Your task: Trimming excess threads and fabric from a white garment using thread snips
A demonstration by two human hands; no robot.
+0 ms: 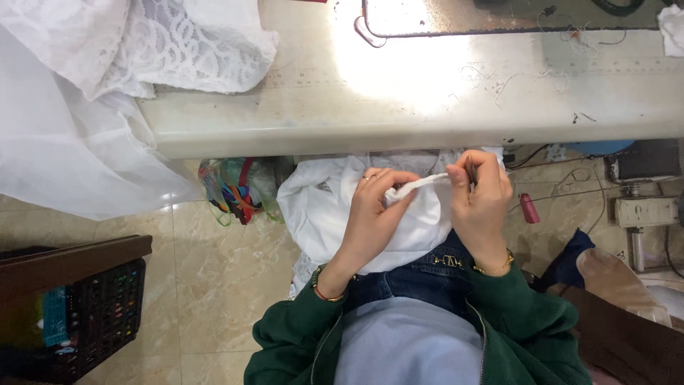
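My left hand (376, 214) and my right hand (483, 199) are held close together over my lap, just below the table edge. Between them stretches a narrow strip of white fabric (420, 185), pinched at each end by thumb and fingers. The strip belongs to a larger white cloth (320, 207) bunched on my lap and hanging down toward the floor. I wear dark green sleeves, a ring on the left hand and bracelets on both wrists.
A pale sewing table (399, 100) runs across the top, with white lace and sheer fabric (92, 85) piled at its left end. A colourful bag (235, 189) lies under the table. A black crate (85, 314) stands bottom left. A red thread spool (529, 208) sits right.
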